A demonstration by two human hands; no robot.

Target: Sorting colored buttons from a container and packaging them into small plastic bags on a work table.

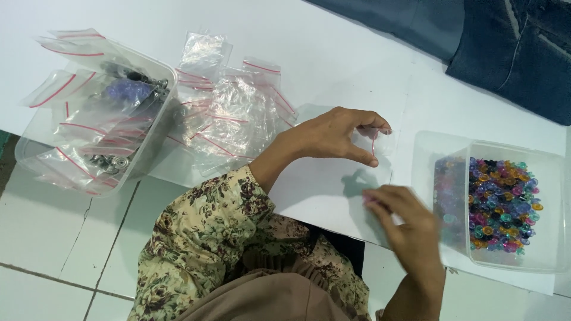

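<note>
From your head camera, your left hand (333, 137) pinches a small clear plastic zip bag with a red seal line (376, 141) between thumb and fingers, held above the white sheet (321, 190). Your right hand (404, 229) hovers just below it, blurred, fingers curled so I cannot tell its grip, beside the clear plastic tub of colourful translucent beads (505, 205). Well to the left, loose clear zip bags (232, 119) lie beside another clear tub of filled bags (89, 113).
</note>
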